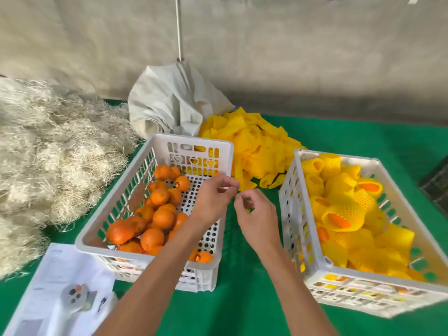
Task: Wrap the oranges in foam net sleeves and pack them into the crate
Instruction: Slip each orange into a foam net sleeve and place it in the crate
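Head view: left hand (pixel 213 197) and right hand (pixel 257 212), fingers curled, meet mid-frame between two crates; any pinched item is unclear.

Orange oranges (pixel 155 214), white perforated crates (pixel 155 141), yellow foam net sleeves (pixel 257 139), green table cover (pixel 242 275)

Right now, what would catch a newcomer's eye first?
A white slotted plastic crate at right, packed with yellow foam-netted oranges. Left of it, another white crate holds bare oranges. Between them both hands, left and right, hover with curled fingers.
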`<state>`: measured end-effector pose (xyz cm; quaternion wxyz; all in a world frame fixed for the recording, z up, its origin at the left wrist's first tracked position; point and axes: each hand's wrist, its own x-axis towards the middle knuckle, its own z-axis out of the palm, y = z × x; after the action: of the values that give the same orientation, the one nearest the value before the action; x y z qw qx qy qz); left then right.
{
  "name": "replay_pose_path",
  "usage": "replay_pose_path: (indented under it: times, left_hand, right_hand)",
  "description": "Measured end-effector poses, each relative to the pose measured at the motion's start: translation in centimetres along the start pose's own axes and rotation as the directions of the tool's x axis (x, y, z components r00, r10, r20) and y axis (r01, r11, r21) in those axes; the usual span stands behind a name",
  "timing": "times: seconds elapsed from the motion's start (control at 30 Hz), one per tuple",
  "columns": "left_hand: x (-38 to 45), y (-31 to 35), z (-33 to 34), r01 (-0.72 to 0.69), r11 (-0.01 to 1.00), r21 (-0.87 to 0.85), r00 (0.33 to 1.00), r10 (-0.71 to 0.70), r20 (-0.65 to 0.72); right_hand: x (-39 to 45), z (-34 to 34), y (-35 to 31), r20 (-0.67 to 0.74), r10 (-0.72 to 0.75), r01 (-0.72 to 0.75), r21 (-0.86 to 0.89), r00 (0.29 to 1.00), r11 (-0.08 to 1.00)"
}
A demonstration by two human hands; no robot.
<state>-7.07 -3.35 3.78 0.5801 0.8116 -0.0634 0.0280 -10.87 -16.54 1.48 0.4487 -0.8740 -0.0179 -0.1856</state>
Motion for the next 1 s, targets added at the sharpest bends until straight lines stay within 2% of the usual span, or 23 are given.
replay_pose_path:
  times: [0.13,0.27,0.37,0.5,0.6,0.67,0.73,0.8,0.93,1.0]
  left_hand:
    - [-1.6,-3.2,-8.3,-0.012,0.999,0.044,0.998,0.014,-0.053]
    - [-4.2,-6.5,-15.3,-0.076,0.986,0.149,0.987,0.054,0.151]
    - [-6.6,-8.9,-18.6,-0.075,0.979,0.191,0.965,0.024,0.26]
    - [-9.1,-11.9,-20.6,-0.211,0.869,0.447,0.945,0.064,0.321]
    - [-10.1,-13.0,-20.2,-0.308,0.635,0.709,0.948,0.145,0.282]
    - [-10.7,-12.9,-19.7,-0.317,0.527,0.789,0.947,0.227,0.229]
    - [-10.8,-12.8,-19.4,-0.323,0.478,0.817,0.93,0.323,0.179]
    - [-10.6,-12.9,-19.1,-0.339,0.448,0.827,0.915,0.361,0.18]
    - [-9.5,-12.6,-19.3,-0.361,0.425,0.83,0.877,0.456,0.148]
    - [-7.9,-11.2,-19.6,-0.343,0.431,0.834,0.847,0.526,0.076]
  right_hand:
    - [-1.6,6.6,-3.5,0.107,-0.022,0.023,-0.004,0.994,1.0]
    - [-4.4,10.7,-5.5,0.152,-0.079,0.096,-0.107,0.985,0.99]
    - [-7.8,11.9,-5.2,0.216,-0.072,0.14,-0.314,0.974,0.939]
    - [-10.5,12.6,-5.0,0.175,-0.098,0.186,-0.61,0.98,0.77]
    - [-10.5,13.1,-5.3,0.104,-0.127,0.164,-0.658,0.986,0.735]
    - [-10.5,13.4,-5.5,0.076,-0.154,0.165,-0.663,0.985,0.73]
    - [-10.4,13.4,-5.9,0.08,-0.171,0.181,-0.661,0.982,0.728]
    - [-10.4,13.2,-6.0,0.089,-0.188,0.198,-0.679,0.978,0.707]
    - [-9.2,12.5,-6.3,0.097,-0.29,0.274,-0.693,0.952,0.667]
    - [-7.0,11.7,-7.2,0.055,-0.366,0.297,-0.7,0.929,0.65]
